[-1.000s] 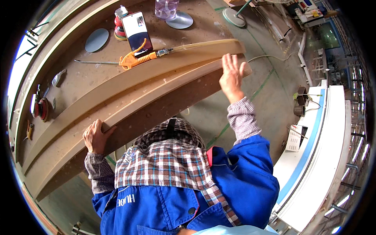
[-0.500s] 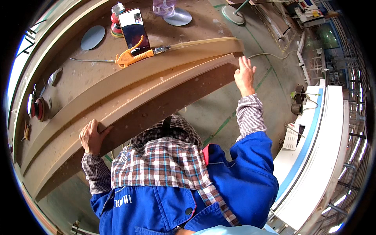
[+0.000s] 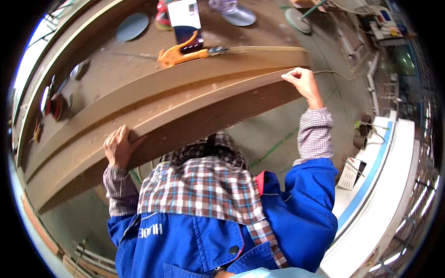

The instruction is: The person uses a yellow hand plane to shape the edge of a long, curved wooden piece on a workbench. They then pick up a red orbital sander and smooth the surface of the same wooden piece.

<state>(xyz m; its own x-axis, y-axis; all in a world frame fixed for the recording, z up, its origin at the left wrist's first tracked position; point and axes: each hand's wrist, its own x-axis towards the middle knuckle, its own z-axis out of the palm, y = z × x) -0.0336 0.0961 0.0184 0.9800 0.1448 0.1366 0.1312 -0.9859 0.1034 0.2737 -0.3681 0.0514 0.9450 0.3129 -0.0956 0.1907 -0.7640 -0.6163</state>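
A long, curved brown wooden board [image 3: 211, 102] lies across in front of me on its edge. Toward its left part my left hand [image 3: 119, 147] is closed on it, fingers over the top and thumb on the near side. At the right end my right hand [image 3: 306, 85] pinches the board's upper edge between thumb and fingertips. Just behind runs a second curved board [image 3: 139, 90]. Past that one lies an orange air blow gun [image 3: 178, 56], its hose leading right, with a phone [image 3: 183, 18] standing upright behind it.
Grey round discs [image 3: 132, 27] lie on the brown work surface. A dark red sander [image 3: 56, 105] and a small orange tool [image 3: 37, 132] are at the left. A round stand base [image 3: 298, 21] is on the floor. To the right stands a long white bench [image 3: 382, 194].
My right hand has gone from spread fingers beside the board's end to a pinch on its edge. The left hand keeps its grip. The whole view has shifted slightly.
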